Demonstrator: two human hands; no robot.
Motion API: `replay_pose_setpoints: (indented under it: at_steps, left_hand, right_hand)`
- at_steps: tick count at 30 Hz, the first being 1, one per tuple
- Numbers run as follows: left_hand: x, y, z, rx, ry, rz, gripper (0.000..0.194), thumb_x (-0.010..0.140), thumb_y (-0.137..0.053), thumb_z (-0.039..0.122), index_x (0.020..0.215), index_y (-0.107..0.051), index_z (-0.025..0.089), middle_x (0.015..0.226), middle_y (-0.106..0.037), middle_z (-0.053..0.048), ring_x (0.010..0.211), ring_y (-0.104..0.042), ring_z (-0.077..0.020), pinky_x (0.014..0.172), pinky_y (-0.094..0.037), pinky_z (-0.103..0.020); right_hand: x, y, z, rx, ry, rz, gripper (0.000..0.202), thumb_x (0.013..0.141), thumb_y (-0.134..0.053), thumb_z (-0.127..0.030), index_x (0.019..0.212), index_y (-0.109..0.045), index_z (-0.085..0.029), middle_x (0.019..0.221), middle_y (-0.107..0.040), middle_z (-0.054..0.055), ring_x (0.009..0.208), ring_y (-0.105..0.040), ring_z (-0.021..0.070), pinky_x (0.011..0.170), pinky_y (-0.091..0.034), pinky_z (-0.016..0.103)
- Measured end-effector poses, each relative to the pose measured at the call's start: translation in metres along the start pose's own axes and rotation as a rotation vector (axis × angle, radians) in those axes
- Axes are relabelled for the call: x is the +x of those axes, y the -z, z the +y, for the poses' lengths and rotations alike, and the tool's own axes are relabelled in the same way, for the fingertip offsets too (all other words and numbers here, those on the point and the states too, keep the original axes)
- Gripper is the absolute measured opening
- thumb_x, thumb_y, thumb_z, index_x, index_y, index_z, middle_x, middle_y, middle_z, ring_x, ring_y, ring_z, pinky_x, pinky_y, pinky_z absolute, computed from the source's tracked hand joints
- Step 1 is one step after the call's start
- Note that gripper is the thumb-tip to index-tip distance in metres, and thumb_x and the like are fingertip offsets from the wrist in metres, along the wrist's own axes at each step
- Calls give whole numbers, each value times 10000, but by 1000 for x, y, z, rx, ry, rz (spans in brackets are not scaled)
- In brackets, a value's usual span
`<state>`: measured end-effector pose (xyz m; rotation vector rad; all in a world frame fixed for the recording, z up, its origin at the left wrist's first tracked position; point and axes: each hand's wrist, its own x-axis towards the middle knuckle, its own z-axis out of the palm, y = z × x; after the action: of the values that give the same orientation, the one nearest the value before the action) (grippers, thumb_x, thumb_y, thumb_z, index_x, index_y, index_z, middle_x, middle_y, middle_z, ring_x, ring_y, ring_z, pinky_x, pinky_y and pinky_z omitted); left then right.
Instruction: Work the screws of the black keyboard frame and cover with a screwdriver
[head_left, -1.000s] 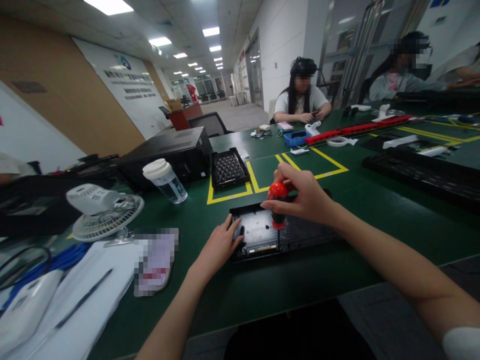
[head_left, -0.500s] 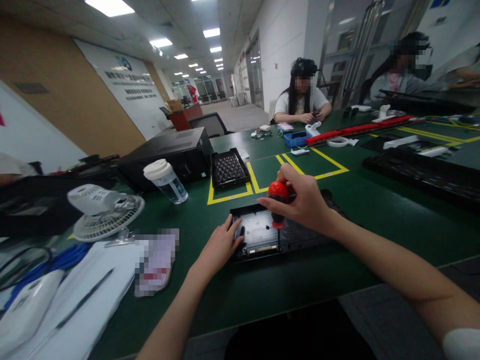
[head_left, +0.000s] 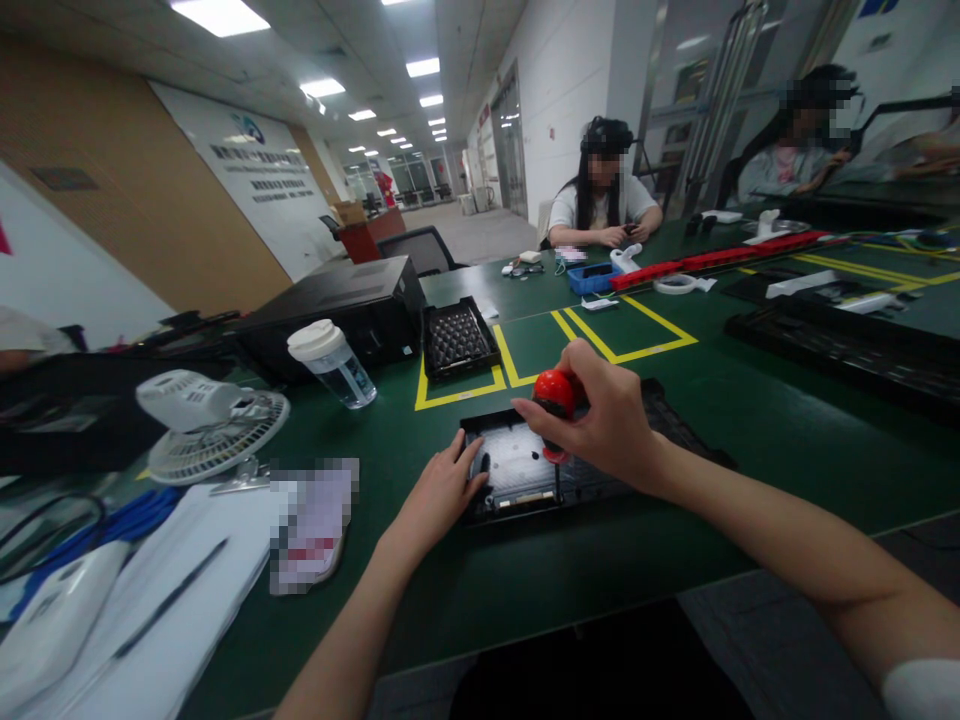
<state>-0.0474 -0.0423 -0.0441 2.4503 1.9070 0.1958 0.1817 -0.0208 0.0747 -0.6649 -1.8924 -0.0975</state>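
Note:
A long black casing point(head_left: 517, 455) lies on the green table in front of me, its left part shiny inside. My left hand point(head_left: 442, 485) rests on the casing's left edge with the fingers apart. Above the casing, my right hand point(head_left: 607, 415) grips the red and black handle of a screwdriver point(head_left: 555, 395). The screwdriver stands nearly upright, its tip down by a pale metal strip point(head_left: 527, 498) at the near edge. Part of the casing is hidden behind my right hand and forearm.
Left are a lidded cup point(head_left: 334, 362), a white fan point(head_left: 217, 425), a phone point(head_left: 315, 525) and papers point(head_left: 217, 575). Behind stand a black tray point(head_left: 460, 340) and a black computer case point(head_left: 337, 310). A person point(head_left: 604, 195) sits across; another black casing point(head_left: 847, 345) lies right.
My right hand has shifted slightly and turned around the screwdriver handle. My left hand has stayed in place. At the far right, another person's arms and a dark panel have moved.

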Motion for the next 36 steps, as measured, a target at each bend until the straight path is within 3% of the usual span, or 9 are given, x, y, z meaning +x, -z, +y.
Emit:
replay_pose_setpoints:
  at_steps: [6,11,18,26,30,32,36]
  left_hand:
    - [1,-2,-1,0,-9,10,506,902,-428,391,1368,-360,206,1470,-296,-174,1265,-439,-278,1014,-383,-417]
    - [0,0,0,-12,-8,1,500,903,-428,389,1364,-366,203,1472,-293,-172,1259,-447,-275,1024,-370,-420]
    - [0,-1,-1,-18,-4,8,510,900,-431,390,1372,-357,210,1477,-288,-163,1272,-430,-272,1031,-364,-414]
    - [0,1,0,-10,-1,6,500,898,-436,385,1360,-370,207,1475,-291,-165,1265,-438,-281,1023,-369,-418]
    - [0,2,0,-23,-6,8,503,900,-437,382,1367,-357,213,1478,-287,-160,1266,-437,-281,1018,-376,-419]
    - [0,2,0,-26,-8,13,497,898,-446,373,1361,-364,211,1474,-297,-158,1261,-444,-276,1021,-374,-415]
    - [0,2,1,-25,0,15,488,898,-447,369,1352,-377,204,1474,-297,-160,1270,-432,-273,1022,-374,-414]
  right_hand:
    - [0,-1,3,36,-28,-11,312,748,-638,-322,722,-346,-214,617,-368,-56,517,-346,84,510,-341,235]
    - [-2,-2,6,152,-93,-64,234,757,-606,-307,782,-397,-205,714,-545,-15,593,-502,108,601,-424,262]
    - [-4,-7,8,550,-296,-180,242,777,-575,-233,854,-347,-209,907,-661,53,756,-676,164,697,-507,311]
    - [3,-10,16,1140,-360,-353,281,803,-611,-197,1063,-515,-150,1132,-614,104,999,-653,187,876,-529,346]
    - [4,-11,22,1348,-391,-452,239,789,-640,-157,1004,-534,-147,1057,-649,86,855,-691,172,748,-577,332]
    - [3,-12,26,1387,-378,-451,187,772,-659,-132,914,-537,-142,874,-673,35,669,-686,123,600,-571,247]
    - [0,-17,31,1410,-393,-433,212,746,-688,-157,797,-483,-157,597,-556,-69,438,-564,58,398,-463,154]
